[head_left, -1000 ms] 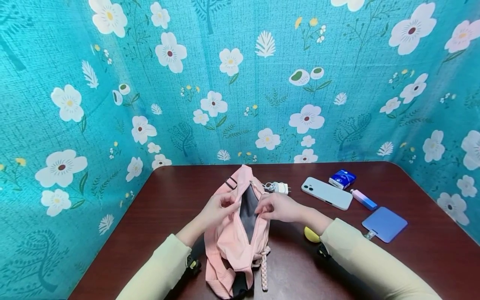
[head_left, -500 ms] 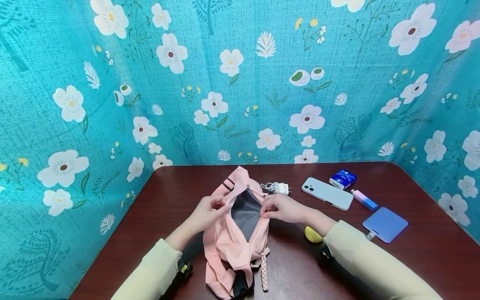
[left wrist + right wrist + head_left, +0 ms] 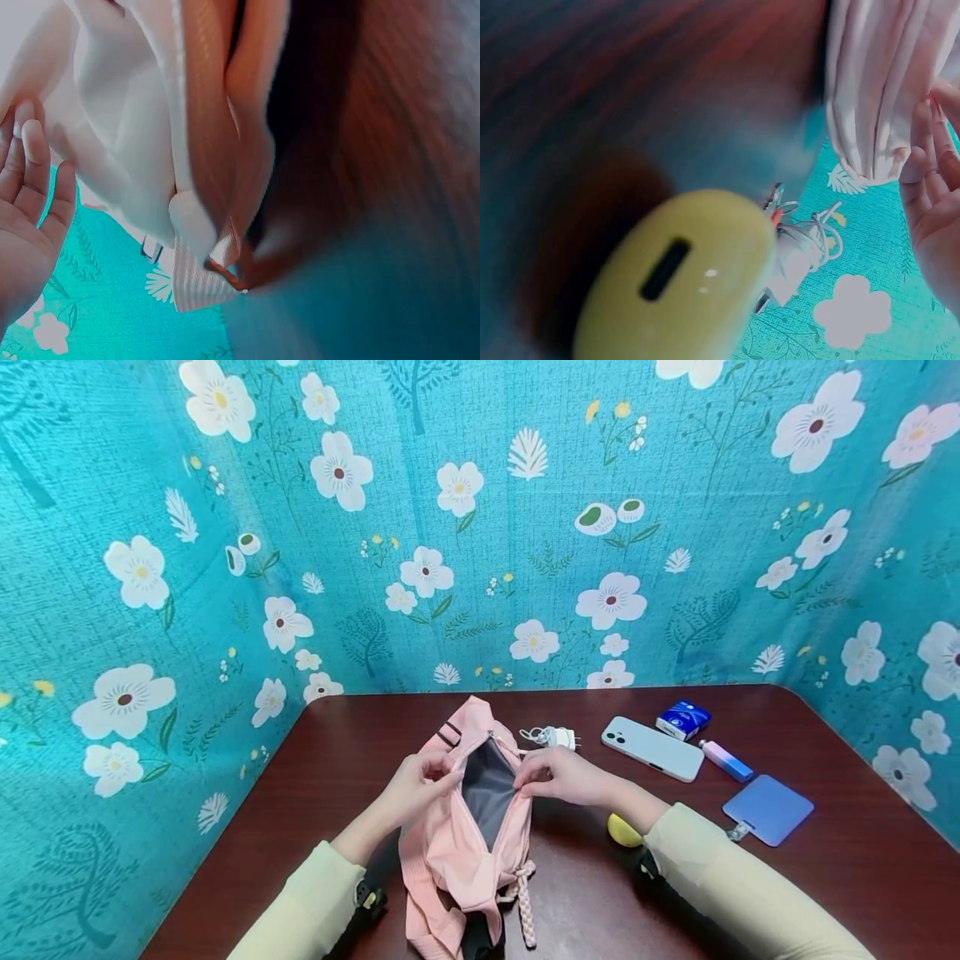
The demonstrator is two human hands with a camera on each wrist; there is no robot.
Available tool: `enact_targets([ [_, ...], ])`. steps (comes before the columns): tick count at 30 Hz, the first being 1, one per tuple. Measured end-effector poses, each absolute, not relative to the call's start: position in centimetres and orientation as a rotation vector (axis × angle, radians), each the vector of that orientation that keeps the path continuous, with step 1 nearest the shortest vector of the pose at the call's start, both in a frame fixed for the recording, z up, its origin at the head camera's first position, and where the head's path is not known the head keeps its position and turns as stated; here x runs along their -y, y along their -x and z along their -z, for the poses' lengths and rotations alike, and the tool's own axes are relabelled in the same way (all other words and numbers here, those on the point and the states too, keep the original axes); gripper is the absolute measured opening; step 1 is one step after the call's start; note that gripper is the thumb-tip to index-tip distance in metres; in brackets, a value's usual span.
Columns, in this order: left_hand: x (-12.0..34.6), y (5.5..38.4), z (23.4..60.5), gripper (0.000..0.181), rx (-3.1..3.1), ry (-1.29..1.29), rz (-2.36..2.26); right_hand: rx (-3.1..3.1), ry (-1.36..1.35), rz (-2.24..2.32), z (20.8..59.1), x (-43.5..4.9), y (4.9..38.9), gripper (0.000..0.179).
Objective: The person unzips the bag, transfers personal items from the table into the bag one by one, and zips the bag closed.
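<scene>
A pink cloth sling bag [image 3: 450, 847] lies on the table, its long zipped mouth spread wide to show a grey lining [image 3: 489, 793]. My left hand [image 3: 415, 787] pinches the left edge of the mouth, while my right hand [image 3: 564, 777] pinches the right edge. In the left wrist view, the bag's pale side [image 3: 131, 120] fills the upper left, beside the left hand [image 3: 26, 225]. The right wrist view has the right hand's [image 3: 939, 206] fingertips at the folded cloth. A braided cord [image 3: 527, 910] and a ribbed strap [image 3: 422, 881] trail from the near end.
Just behind the bag sits a white charger with its cable [image 3: 561, 737]. Farther right lie a pale phone [image 3: 652, 748], a blue packet [image 3: 683, 720], a pink-blue stick [image 3: 726, 761] and a blue card holder [image 3: 768, 810]. A yellow rounded object [image 3: 622, 832] is beneath my right forearm.
Over the last second my left hand has drawn its edge leftward, widening the bag's mouth and baring more grey lining. Since half a second ago, the bag has shifted slightly left.
</scene>
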State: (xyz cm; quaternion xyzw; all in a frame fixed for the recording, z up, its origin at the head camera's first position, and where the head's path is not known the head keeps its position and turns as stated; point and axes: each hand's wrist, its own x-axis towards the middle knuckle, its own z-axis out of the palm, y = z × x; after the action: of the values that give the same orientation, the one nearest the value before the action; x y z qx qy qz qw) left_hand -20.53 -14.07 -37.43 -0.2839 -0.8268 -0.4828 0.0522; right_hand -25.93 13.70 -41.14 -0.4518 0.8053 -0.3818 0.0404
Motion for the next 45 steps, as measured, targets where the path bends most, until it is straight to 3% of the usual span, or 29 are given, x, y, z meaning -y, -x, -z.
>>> enact_targets([
  [15,13.7,20.6,37.6,0.016,2.479,0.854,1.579,-2.646,1.305,1.171,38.5,-16.0,27.7,0.018],
  [39,13.5,20.9,38.0,0.012,2.515,0.834,1.623,-2.844,0.735,1.133,40.9,-20.3,32.5,0.049],
  [45,13.6,20.9,38.0,0.012,2.504,0.847,1.609,-2.823,0.75,1.079,41.8,-20.0,33.7,0.055],
])
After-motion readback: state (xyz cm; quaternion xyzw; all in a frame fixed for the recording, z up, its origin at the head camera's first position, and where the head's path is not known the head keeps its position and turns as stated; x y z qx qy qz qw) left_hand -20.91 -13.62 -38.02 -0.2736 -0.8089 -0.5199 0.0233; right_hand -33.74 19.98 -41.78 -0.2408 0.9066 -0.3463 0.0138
